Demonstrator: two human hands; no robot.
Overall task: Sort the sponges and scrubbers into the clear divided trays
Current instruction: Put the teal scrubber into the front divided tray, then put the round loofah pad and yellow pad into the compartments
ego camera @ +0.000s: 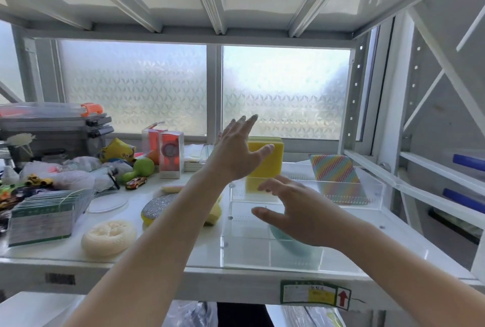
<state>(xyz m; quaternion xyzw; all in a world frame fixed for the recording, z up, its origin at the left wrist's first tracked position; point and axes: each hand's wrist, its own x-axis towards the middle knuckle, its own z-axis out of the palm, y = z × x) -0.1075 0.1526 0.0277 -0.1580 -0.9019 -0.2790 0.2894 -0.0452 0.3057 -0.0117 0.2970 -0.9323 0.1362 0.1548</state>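
Note:
A clear divided tray stands on the white shelf at the right. A yellow sponge stands upright in its back left compartment, and a rainbow-striped sponge cloth leans in the back right one. A teal scrubber lies in a front compartment, partly hidden by my right hand. My left hand hovers open in front of the yellow sponge, fingers spread. My right hand is open above the tray. Left of the tray lie a silver glitter scrubber, a round loofah and a yellow piece under my left forearm.
Toy cars, plastic bags, a green toy and orange boxes crowd the shelf's left and back. A stack of packets sits at the front left beside a round clear lid. Shelf posts rise at the right, with a frosted window behind.

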